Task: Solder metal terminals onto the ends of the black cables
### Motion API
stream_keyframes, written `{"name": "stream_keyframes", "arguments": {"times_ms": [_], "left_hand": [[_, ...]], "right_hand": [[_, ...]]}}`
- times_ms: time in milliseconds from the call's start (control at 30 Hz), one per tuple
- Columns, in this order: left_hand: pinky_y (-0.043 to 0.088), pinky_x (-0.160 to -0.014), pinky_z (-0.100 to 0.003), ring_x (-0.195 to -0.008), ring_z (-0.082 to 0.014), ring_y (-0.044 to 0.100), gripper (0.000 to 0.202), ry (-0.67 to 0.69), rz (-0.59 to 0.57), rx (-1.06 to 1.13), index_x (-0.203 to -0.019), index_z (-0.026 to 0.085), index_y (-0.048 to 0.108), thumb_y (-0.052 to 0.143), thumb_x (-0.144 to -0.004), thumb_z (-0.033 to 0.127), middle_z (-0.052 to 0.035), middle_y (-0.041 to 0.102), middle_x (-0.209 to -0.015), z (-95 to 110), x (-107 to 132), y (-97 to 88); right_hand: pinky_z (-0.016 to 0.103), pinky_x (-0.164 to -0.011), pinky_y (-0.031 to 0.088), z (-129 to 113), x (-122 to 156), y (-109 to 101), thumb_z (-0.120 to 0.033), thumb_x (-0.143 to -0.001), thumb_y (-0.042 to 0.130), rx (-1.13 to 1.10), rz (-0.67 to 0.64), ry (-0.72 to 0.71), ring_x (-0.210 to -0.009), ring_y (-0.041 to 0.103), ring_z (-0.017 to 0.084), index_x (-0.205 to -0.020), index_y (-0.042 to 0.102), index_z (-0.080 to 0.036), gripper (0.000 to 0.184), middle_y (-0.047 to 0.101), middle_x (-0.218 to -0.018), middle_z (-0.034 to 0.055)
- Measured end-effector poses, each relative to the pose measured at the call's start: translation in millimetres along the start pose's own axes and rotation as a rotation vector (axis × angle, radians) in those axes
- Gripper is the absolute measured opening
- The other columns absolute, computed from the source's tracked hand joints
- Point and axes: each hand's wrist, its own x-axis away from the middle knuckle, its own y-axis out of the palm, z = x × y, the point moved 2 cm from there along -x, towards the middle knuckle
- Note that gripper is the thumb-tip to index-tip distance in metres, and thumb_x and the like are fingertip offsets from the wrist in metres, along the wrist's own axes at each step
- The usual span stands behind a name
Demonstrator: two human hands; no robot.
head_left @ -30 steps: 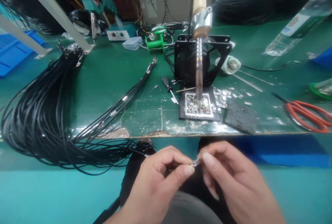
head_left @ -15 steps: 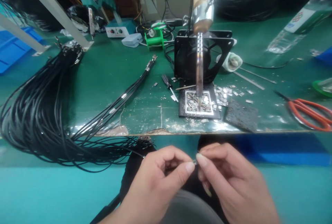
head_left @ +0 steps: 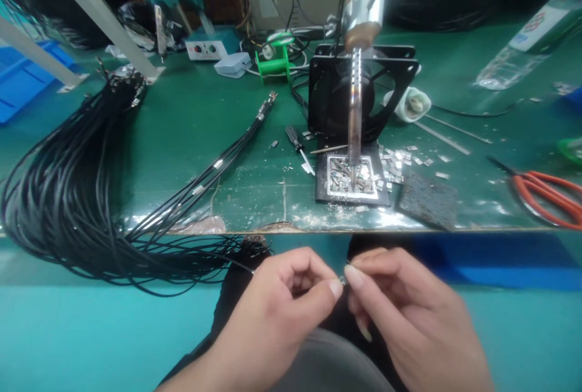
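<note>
In the head view, the likeliest trouble is a drop: the metal piece (head_left: 343, 281) at the fingertips of the left hand (head_left: 291, 304) is tiny, and a loosened pinch could send it into the lap. A tug on the black cable (head_left: 240, 266) that meets this hand near the cable bundle (head_left: 86, 198) could jerk it askew. The soldering iron (head_left: 355, 107) points down into the tray (head_left: 352, 196), so a careless reach might burn. The left hand pinches the piece between thumb and forefinger, knuckles up; the right hand (head_left: 404, 307) faces it, thumb close to the curled fingers, its grip impossible to tell. These 2 hands nearly touch, below the table edge (head_left: 245, 233).
</note>
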Motion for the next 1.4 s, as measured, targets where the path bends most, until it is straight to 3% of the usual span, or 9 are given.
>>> {"name": "stream_keyframes", "arguments": {"times_ms": [233,733,1067,1167,1400], "left_hand": [[0.034,-0.062,-0.028,-0.066,-0.0126,0.044,0.027,-0.016,-0.006,0.007,-0.077,0.016,0.059,0.069,-0.09,0.038,0.001,0.056,-0.069,-1,-1,-0.6],[0.034,-0.063,-0.029,-0.067,-0.0134,0.043,0.019,-0.022,0.005,0.018,-0.076,0.017,0.059,0.067,-0.086,0.032,0.0022,0.053,-0.069,-8,-1,-0.4],[0.035,-0.065,-0.03,-0.071,-0.0158,0.051,0.013,-0.033,-0.008,0.053,-0.077,0.017,0.06,0.066,-0.082,0.028,-0.0016,0.061,-0.073,-7,-4,1.3],[0.034,-0.065,-0.028,-0.07,-0.0152,0.052,0.014,-0.048,-0.021,0.099,-0.077,0.017,0.059,0.067,-0.081,0.028,-0.0023,0.061,-0.074,-6,-5,1.9],[0.028,-0.06,-0.026,-0.059,-0.0084,0.034,0.018,-0.069,-0.015,0.137,-0.072,0.016,0.058,0.07,-0.08,0.027,0.006,0.046,-0.06,3,-8,3.5]], "right_hand": [[0.001,-0.056,0.049,0,-6,4,-0.055,-0.101,0.059,0.004,0.007,-0.001,-0.06,0.058,-0.002,-0.094,0.06,-0.007,0.049,0.059,-0.078,0.0038],[0.0,-0.056,0.049,-1,-4,3,-0.054,-0.1,0.06,0.029,0.01,-0.005,-0.06,0.058,-0.003,-0.092,0.061,-0.007,0.048,0.06,-0.082,0.0041],[0.001,-0.055,0.05,-2,-3,3,-0.052,-0.099,0.061,0.013,0.025,-0.003,-0.06,0.059,-0.002,-0.092,0.062,-0.006,0.047,0.06,-0.082,0.0046],[0.001,-0.054,0.049,-4,-1,4,-0.053,-0.095,0.067,-0.073,0.1,0.033,-0.059,0.058,-0.002,-0.088,0.061,-0.006,0.047,0.06,-0.082,0.0038],[0.002,-0.052,0.049,-11,-2,6,-0.051,-0.093,0.069,-0.085,0.116,0.032,-0.055,0.057,-0.002,-0.087,0.061,-0.005,0.047,0.06,-0.08,0.0037]]}}
